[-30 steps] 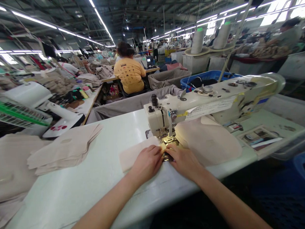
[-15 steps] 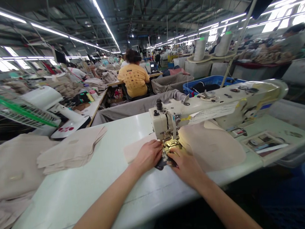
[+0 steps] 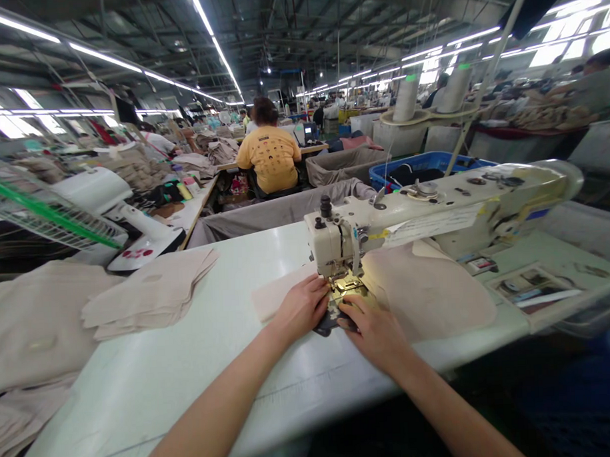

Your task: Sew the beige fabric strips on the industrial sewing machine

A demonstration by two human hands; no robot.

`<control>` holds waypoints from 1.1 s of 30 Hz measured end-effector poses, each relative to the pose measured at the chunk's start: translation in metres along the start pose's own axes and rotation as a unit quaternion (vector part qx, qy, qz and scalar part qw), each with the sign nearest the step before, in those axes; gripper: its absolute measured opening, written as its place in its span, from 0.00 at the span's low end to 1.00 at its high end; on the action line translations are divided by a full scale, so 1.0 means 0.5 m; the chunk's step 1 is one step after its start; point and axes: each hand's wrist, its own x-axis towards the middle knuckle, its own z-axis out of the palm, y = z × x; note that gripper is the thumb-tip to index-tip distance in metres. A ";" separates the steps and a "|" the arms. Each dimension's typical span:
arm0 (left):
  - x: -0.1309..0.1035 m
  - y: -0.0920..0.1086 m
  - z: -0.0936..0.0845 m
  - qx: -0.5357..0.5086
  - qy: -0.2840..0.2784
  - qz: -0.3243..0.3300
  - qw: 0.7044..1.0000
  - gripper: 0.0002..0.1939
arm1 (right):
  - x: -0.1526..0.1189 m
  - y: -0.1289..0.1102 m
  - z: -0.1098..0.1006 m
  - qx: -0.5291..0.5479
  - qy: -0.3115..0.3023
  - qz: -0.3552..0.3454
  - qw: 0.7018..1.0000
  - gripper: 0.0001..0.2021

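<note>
A white sewing machine (image 3: pixel 330 244) stands over a shiny metal plate (image 3: pixel 350 285). My left hand (image 3: pixel 304 305) is closed at the left of the needle area, its fingertips pressed together on a pale beige fabric piece (image 3: pixel 270 295) that reaches out to the left. On the right, my right hand (image 3: pixel 376 329) is bent over the front of the plate, index finger and thumb drawn in. What lies under those fingertips is hidden. A large beige fabric panel (image 3: pixel 432 294) with rounded corners lies right of the needle, beneath the machine arm.
Stacked beige fabric pieces (image 3: pixel 150 294) lie left on the pale green table (image 3: pixel 200 365), beside another beige pile (image 3: pixel 43 324). A white fan (image 3: pixel 145 241) stands behind them. At the right is a tray of small tools (image 3: pixel 537 287). A person in yellow (image 3: pixel 268 156) sits ahead.
The whole view has shifted slightly, so things appear a little further right. Both hands keep nearly the same place at the needle area; the fabric shows no clear movement.
</note>
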 end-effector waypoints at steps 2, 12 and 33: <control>0.003 0.003 0.001 -0.006 0.000 -0.006 1.000 0.14 | 0.000 0.000 0.002 0.002 0.004 -0.002 1.000 0.16; -0.030 0.047 -0.065 -0.008 -0.130 -0.043 0.991 0.18 | -0.008 0.025 0.022 0.073 0.130 0.032 0.988 0.13; -0.062 0.077 -0.093 0.197 -0.161 -0.239 0.937 0.12 | -0.042 0.027 -0.009 0.094 -0.001 -0.040 0.995 0.25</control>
